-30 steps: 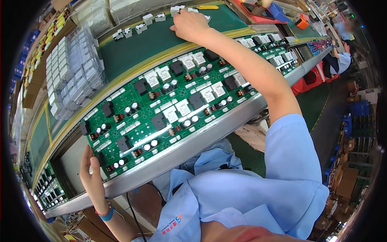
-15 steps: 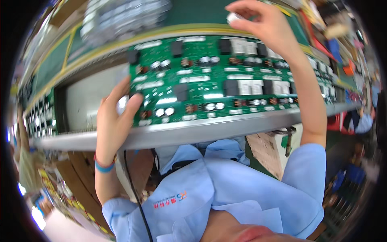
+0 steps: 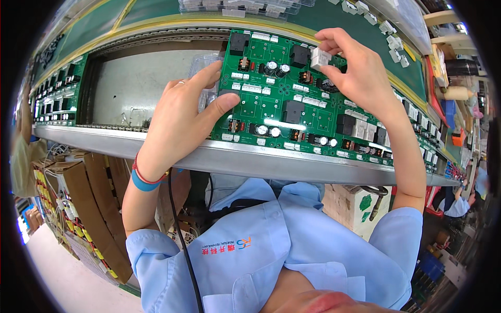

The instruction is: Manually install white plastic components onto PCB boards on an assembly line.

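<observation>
Between thumb and fingertips, my right hand (image 3: 360, 70) pinches a white box-shaped component (image 3: 320, 59). It is just above the green circuit board (image 3: 284, 86), beside a black block (image 3: 300, 56) mounted there. My left hand (image 3: 182, 112) is open at the board's left edge, its thumb resting over the edge and its other fingers apart. Under those fingers, a clear plastic tray (image 3: 204, 65) is partly hidden. Several capacitors, white connectors and black blocks are mounted on the board. Farther right, white components (image 3: 365, 130) like the held one sit in it.
A metal rail (image 3: 271, 161) runs along the near side of the line. Loose white components (image 3: 394, 44) lie on the green surface beyond the boards. Stacked clear trays (image 3: 240, 8) stand at the back. More boards (image 3: 57, 94) are at far left; cardboard boxes (image 3: 88, 208) stand below.
My right hand has come down toward me from the far green surface to the board with the white component. The boards appear farther right in view, and my left hand stays at the edge.
</observation>
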`<act>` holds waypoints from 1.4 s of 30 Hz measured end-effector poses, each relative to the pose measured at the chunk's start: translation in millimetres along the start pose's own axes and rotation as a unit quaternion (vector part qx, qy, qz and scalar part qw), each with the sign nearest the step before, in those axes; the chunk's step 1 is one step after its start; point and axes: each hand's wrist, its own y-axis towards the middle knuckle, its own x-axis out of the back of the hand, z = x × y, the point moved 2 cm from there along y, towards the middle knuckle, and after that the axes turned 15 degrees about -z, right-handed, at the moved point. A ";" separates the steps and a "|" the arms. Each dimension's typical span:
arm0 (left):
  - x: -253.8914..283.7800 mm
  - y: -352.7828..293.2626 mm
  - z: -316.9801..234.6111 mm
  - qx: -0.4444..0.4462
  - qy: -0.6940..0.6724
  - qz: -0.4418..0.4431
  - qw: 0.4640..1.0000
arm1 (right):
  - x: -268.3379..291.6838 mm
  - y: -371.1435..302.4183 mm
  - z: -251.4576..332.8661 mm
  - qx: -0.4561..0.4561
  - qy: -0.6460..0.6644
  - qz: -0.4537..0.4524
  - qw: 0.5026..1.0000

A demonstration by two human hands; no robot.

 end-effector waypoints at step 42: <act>-125.6 181.0 -119.8 -0.312 0.193 -0.096 0.925 | 86.5 -58.0 -213.5 -0.156 -0.252 -0.043 0.954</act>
